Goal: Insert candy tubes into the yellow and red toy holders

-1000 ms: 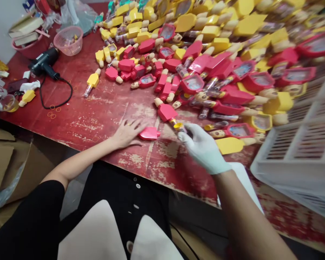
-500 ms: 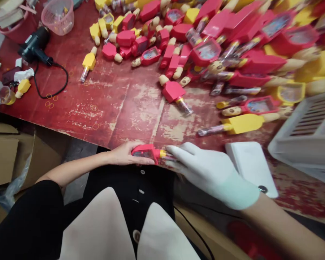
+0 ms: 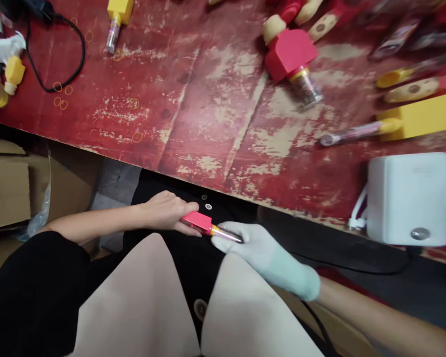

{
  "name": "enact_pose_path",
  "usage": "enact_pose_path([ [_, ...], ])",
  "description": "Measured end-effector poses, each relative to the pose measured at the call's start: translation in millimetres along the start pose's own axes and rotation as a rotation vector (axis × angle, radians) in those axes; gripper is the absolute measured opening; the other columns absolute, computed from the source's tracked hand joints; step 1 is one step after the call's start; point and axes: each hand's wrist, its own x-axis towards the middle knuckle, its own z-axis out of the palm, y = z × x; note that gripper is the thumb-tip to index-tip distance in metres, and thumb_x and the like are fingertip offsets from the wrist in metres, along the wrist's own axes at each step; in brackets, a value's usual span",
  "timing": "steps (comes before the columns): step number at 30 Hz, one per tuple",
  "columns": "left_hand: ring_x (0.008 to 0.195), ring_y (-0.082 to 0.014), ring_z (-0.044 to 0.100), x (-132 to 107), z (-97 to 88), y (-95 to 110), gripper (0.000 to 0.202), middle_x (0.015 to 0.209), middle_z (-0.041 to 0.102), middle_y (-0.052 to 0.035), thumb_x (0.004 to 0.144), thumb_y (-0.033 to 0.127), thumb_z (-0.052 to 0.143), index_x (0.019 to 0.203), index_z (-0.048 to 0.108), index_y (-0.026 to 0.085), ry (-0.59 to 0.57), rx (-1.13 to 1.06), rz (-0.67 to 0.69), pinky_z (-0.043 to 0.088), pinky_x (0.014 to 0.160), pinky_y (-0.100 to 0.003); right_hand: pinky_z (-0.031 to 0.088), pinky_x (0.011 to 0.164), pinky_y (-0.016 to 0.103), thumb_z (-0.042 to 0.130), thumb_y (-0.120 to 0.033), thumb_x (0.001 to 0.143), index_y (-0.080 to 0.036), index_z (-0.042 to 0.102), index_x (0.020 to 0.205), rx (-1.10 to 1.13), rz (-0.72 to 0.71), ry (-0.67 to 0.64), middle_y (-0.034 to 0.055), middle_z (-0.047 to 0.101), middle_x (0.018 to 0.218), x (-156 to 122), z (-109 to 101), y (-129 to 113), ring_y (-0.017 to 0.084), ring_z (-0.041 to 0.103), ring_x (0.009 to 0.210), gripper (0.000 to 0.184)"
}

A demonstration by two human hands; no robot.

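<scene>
Well, below the front edge of the scuffed, red-painted wooden table [image 3: 193, 124], a corrugated cardboard box [image 3: 7, 186] sits at far left. Just under that same edge, over the person's lap, the bare left hand [image 3: 165, 210] curls its fingers around a glossy, angular red plastic case [image 3: 196, 222], from which a slim gold-collared tube [image 3: 226, 233] sticks out to the right. The white-gloved right hand [image 3: 263, 258], with its mint-green cuff, pinches the tube's tip between its fingers, though blur makes the exact grip hard to judge. Further right, below the table edge, stands a smooth, boxy white block [image 3: 409, 198] with a round metal stud. Above the edge lies a chunky red piece [image 3: 290, 54] with a glass tube.
</scene>
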Motion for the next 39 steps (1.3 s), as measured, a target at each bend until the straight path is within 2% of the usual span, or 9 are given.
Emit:
enact_pose_path([
  [5,0.058,-0.0171,0.064,5.6,-8.1,-5.5,0.054,0.067,0.070,-0.0019,0.087,0.074,0.059,0.091,0.062,0.020,0.042,0.108,0.034,0.021,0.051,-0.028,0.032,0.055,0.027,0.054,-0.073,0.085,-0.020,0.058,0.073,-0.054,-0.101,0.139,0.0017,0.053,0.064,10.4,-7.8,-3.2,0.013,0.045,0.058,0.054],
  [10,0.070,-0.0206,0.070,12.9,-17.9,-7.2,0.043,0.080,0.074,-0.0065,0.091,0.061,0.063,0.096,0.064,0.019,0.082,0.265,0.087,0.021,0.052,-0.030,0.024,0.043,0.027,0.032,-0.081,0.089,-0.021,0.058,0.077,0.221,0.142,-0.156,-0.0055,0.033,0.049,17.8,-26.0,-6.7,0.011,0.027,0.041,0.067],
  [15,0.063,-0.0180,0.067,10.5,-26.1,-14.4,0.057,0.070,0.070,-0.0013,0.084,0.077,0.059,0.090,0.061,0.020,0.098,0.112,-0.032,0.029,0.054,-0.025,0.041,0.059,0.029,0.063,-0.068,0.079,-0.021,0.061,0.085,-0.019,-0.110,0.247,0.0034,0.061,0.073,18.8,-34.0,-18.4,0.016,0.054,0.065,0.048],
  [19,0.072,-0.0200,0.069,18.4,-42.5,-24.1,0.055,0.077,0.072,-0.0051,0.091,0.074,0.051,0.094,0.062,0.020,0.283,0.282,-0.016,0.031,0.055,-0.026,0.026,0.043,0.025,0.048,-0.072,0.089,-0.023,0.043,0.072,0.243,-0.001,0.073,-0.0047,0.042,0.055,29.6,-48.5,-26.1,0.009,0.032,0.042,0.052],
  [21,0.075,-0.0217,0.068,31.2,-64.3,-41.4,0.052,0.081,0.072,-0.0073,0.092,0.071,0.052,0.097,0.063,0.020,0.375,0.384,-0.056,0.032,0.056,-0.027,0.030,0.043,0.025,0.044,-0.073,0.090,-0.022,0.048,0.084,0.295,-0.047,0.088,-0.0009,0.054,0.065,42.5,-73.7,-22.9,0.009,0.038,0.043,0.051],
  [24,0.081,-0.0266,0.067,52.2,-112.0,-81.8,0.056,0.088,0.072,-0.0109,0.086,0.073,0.060,0.102,0.065,0.020,0.549,0.398,-0.244,0.043,0.066,-0.031,0.047,0.061,0.032,0.041,-0.055,0.095,-0.019,0.057,0.109,-0.104,-0.114,0.540,0.0116,0.068,0.099,60.9,-139.2,-13.6,0.018,0.061,0.070,0.041],
  [28,0.124,-0.0377,0.056,73.8,-166.3,-117.6,0.060,0.136,0.061,-0.0188,0.084,0.062,0.070,0.124,0.062,0.019,0.804,0.376,-0.287,0.045,0.101,-0.048,0.043,0.088,0.044,0.045,-0.024,0.092,-0.014,0.066,0.113,-0.743,-0.020,1.074,0.0206,0.064,0.113,76.0,-238.9,-11.3,0.029,0.057,0.102,0.032],
  [33,0.130,-0.0283,0.054,144.1,-193.2,-90.8,0.033,0.138,0.061,-0.0129,0.099,0.024,0.049,0.128,0.063,0.017,0.803,0.351,-0.116,0.042,0.108,-0.041,0.035,0.078,0.037,0.053,-0.015,0.088,-0.017,0.072,0.097,-0.972,-0.077,0.988,0.0190,0.058,0.117,96.2,-301.4,-30.4,0.028,0.046,0.104,0.020],
  [39,0.151,-0.0283,0.035,283.7,-246.3,-49.4,0.065,0.158,0.045,-0.0142,0.085,-0.002,0.046,0.147,0.048,0.015,0.685,0.477,0.021,0.030,0.120,-0.044,0.029,0.069,0.034,0.046,-0.020,0.095,-0.015,0.071,0.098,-1.295,-0.149,0.849,0.0178,0.059,0.114,105.9,-304.3,-30.1,0.026,0.047,0.096,0.025],
])
